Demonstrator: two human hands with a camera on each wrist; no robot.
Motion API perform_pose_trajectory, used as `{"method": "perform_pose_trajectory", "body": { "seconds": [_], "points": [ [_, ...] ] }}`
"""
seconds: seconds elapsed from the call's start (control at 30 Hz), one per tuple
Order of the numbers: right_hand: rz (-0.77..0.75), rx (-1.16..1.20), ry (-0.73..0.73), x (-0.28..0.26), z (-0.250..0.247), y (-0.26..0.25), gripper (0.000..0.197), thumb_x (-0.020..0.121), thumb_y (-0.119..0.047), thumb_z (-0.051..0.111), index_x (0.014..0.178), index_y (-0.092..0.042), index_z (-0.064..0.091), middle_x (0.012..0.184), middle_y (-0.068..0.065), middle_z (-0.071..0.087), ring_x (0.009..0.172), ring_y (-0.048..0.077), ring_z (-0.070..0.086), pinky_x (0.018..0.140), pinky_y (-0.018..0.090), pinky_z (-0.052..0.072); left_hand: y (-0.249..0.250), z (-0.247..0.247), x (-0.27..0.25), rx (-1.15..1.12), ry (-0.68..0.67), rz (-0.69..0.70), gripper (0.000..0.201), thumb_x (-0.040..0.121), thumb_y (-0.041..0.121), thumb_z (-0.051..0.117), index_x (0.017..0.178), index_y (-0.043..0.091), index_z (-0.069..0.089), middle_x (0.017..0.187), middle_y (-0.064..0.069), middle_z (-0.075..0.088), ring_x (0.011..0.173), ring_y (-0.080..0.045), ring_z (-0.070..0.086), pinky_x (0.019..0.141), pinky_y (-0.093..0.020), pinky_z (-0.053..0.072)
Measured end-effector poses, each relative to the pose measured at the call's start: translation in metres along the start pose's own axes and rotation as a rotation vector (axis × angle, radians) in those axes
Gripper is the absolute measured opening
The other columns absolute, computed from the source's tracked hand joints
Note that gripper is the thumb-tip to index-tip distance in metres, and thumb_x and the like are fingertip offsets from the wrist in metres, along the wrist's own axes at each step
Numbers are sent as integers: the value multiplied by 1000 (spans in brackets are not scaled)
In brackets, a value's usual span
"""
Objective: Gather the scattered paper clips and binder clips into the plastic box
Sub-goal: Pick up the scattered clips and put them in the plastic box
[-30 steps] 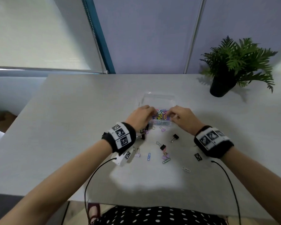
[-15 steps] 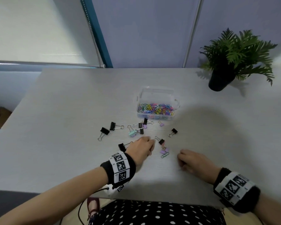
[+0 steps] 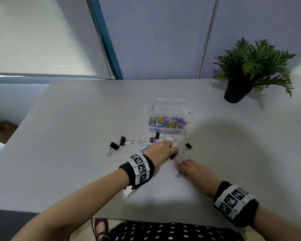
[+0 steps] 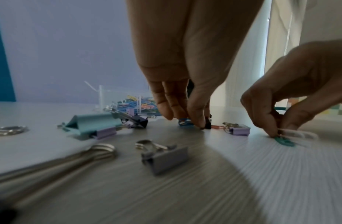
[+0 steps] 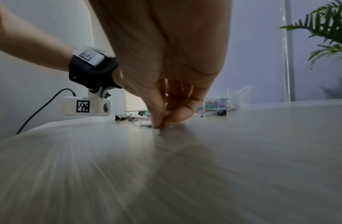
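Pinching, left grip: left hand [image 4: 187,63] points fingers down, thumb and forefinger closed on a small black binder clip [image 3: 172,156] that sits on the desk [image 3: 76,136].
Right grip: right hand [image 3: 195,173] arched over the desk, fingertips [image 4: 273,133] nipping a teal paper clip [image 4: 285,141]; a white wire clip lies in the same pinch.
Nearby pieces: lilac binder clip [image 4: 240,131] between the two hands, folded metal body, wire handles.
View difference: left wrist view alone shows the teal colour and a blue piece under the left fingers; head view shows only a thin wire outline there.
Scatter: black binder clips [image 3: 114,146] lie left of the hands, pastel ones nearer.
Plastic box [image 3: 169,108]: clear, rectangular, lid open, beyond the hands, heaped with coloured paper clips.
Background: potted fern [image 3: 250,66] at the far right of the desk.
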State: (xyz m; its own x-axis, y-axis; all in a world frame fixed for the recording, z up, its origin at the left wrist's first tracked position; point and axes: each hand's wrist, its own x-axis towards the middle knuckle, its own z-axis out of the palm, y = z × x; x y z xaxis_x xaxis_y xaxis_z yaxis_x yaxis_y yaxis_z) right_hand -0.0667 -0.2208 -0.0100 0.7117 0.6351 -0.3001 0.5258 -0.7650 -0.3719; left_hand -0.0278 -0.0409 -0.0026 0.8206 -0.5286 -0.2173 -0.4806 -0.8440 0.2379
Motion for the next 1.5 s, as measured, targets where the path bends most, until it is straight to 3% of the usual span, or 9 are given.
{"method": "perform_pose_trajectory", "body": {
  "seconds": [0.23,0.33,0.47,0.6,0.8,0.9,1.0,1.2,1.5],
  "points": [
    [-59,78,13,-1,3,4,9,90,-15,45,94,-10,51,107,6,50,101,21,47,78,33,40,-12,1,-17,-44,-23,-92,34,87,8,55,118,14,44,116,-6,54,107,-22,51,84,-36,47],
    [-99,168,26,2,5,12,4,84,-14,51,79,-13,51,85,-1,52,82,17,51,68,27,37,-9,-4,-17,-49,42,-54,33,88,11,55,119,18,45,117,-2,53,107,-18,52,81,-29,44],
    [-46,400,204,11,-12,26,28,76,-6,65,64,-24,47,58,-15,45,58,-4,49,56,9,35,3,-8,-5,1,39,46,32,89,10,54,121,16,49,117,-5,54,108,-20,51,83,-31,44],
    [11,397,328,29,-25,37,29,72,3,65,66,-19,48,60,-15,48,58,4,49,58,9,37,11,-1,7,156,-47,75,29,88,3,52,116,8,49,110,-12,54,104,-28,51,80,-37,46],
    [34,310,217,41,-27,39,33,71,-6,65,62,-28,43,64,-7,52,66,18,55,67,35,46,10,0,8,158,-105,63,24,90,5,50,114,2,52,116,-16,53,113,-29,45,86,-41,49],
    [78,397,276,44,-49,46,40,72,-3,68,58,-30,43,63,-5,55,62,12,53,64,28,45,5,-2,6,130,-94,58,22,88,5,54,110,4,53,114,-14,53,110,-27,47,89,-40,49],
    [122,569,378,55,-79,55,31,75,6,66,62,-17,51,63,8,63,49,-1,56,50,13,47,-6,-21,16,-90,33,7,18,91,9,48,107,4,56,110,-14,56,102,-27,54,91,-40,48],
    [186,703,473,87,-109,59,27,75,10,62,63,-11,51,59,8,62,43,3,60,46,14,49,-50,-73,50,-287,194,-209,13,86,0,51,95,1,60,106,-16,60,97,-26,57,90,-29,42],
    [269,691,436,125,-94,46,26,77,12,61,65,-10,54,70,13,58,39,-4,57,41,6,42,-62,-78,71,-334,161,-286,20,82,-9,49,93,-5,65,101,-16,70,98,-28,63,66,-9,37]
  ]
}}
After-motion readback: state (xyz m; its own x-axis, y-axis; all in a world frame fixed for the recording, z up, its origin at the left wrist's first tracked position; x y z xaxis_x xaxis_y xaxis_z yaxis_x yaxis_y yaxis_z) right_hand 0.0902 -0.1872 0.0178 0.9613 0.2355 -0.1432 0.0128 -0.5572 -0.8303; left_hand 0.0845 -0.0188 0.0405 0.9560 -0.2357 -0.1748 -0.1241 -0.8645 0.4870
